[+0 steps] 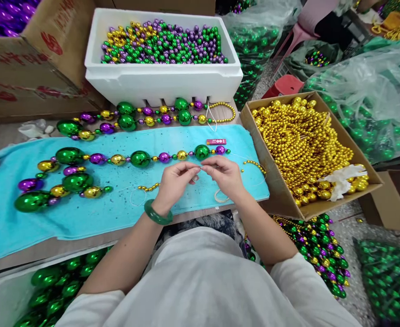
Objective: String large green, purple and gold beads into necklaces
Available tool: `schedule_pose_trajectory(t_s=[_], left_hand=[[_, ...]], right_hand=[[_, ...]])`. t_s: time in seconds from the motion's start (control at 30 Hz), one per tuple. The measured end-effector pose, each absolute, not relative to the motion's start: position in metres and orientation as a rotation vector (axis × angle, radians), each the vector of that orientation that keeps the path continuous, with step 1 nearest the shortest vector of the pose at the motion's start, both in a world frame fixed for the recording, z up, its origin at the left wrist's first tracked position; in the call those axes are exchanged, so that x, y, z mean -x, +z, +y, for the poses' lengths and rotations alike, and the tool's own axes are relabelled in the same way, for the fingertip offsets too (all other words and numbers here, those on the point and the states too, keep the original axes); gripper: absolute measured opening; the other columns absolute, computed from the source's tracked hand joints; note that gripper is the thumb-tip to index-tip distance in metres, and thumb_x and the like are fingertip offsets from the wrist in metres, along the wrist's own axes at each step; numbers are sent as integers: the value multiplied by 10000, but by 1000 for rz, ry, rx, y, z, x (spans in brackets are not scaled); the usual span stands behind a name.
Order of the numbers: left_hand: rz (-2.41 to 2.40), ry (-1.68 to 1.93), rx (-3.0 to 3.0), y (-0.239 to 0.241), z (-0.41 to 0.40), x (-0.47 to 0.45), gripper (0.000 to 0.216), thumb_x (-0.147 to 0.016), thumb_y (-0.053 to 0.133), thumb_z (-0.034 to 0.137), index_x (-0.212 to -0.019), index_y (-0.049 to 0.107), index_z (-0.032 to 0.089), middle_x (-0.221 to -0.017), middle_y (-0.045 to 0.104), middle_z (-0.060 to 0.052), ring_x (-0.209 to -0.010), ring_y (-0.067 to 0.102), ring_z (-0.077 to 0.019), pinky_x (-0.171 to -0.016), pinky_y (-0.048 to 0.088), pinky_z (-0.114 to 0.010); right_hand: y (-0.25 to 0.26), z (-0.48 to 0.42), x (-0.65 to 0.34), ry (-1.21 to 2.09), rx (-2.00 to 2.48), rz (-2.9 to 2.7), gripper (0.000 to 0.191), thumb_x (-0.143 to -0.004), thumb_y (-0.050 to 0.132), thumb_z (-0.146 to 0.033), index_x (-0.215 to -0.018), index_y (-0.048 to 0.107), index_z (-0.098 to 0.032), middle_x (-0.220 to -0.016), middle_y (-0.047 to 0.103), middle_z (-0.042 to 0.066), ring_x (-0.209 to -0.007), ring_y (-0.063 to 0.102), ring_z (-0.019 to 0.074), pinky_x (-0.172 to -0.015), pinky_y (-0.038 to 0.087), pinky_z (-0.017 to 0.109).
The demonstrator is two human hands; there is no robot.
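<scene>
Much of the tabletop (55, 247) is being covered by a turquoise towel (97, 213). Above it, a thin item (201, 167), too small to make out, is being pinched between left hand (171, 184) and right hand (227, 179), each grip narrow. Just beyond, a bead strand (140, 159) is being supported by the towel. Farther out, beads are being held by a white foam box (166, 84), gold strands by a carton (343, 198).
</scene>
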State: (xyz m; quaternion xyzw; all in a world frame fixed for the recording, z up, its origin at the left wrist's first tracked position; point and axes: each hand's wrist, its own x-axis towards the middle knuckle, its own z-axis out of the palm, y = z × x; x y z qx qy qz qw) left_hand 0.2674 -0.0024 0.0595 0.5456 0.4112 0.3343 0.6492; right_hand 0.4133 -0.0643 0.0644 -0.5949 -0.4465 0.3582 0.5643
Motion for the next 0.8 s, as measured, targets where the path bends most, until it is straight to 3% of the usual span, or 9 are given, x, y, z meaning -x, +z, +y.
schedule_pose_trajectory(t_s=[0.1,0.23,0.43,0.63,0.8], left_hand=[[924,676,-1198,55,-8,-264,258,-669,779,394,-751,724,155,-611,648,-25,-557,577,-129,-524,482,-254],[948,549,-1203,53,-11,-256,267,-687,763,396,-779,723,148,-619,649,-16,-572,567,-111,-549,473,-229],[986,608,-1215,53,-4,-251,246,-703,744,382,-803,711,160,-618,658,-7,-582,586,-115,-541,476,-215],[972,775,-1128,56,-22,-260,198,-699,731,356,-752,710,166,-647,668,0,-578,595,-98,-575,505,-214],[867,877,-1128,47,-29,-255,177,-775,676,323,-820,727,159,-716,691,-30,-635,621,-102,-626,534,-229]], right_hand=[[63,-65,-403,802,1409,-1162,117,-818,640,-255,-716,690,-229,-739,617,-5,-732,544,136,-716,438,276],[53,-68,-415,746,1523,-1309,111,-841,596,-256,-772,668,-209,-797,639,10,-762,571,149,-730,453,277],[34,-43,-497,365,2395,-1257,233,-846,502,-134,-924,718,-174,-1015,698,81,-946,620,187,-859,452,286],[20,-21,-531,544,2444,-1451,243,-770,535,-140,-898,740,-115,-940,718,137,-865,636,236,-768,454,320],[2,0,-544,501,2524,-1406,118,-743,616,-264,-784,688,-181,-753,688,83,-679,587,206,-651,419,320]])
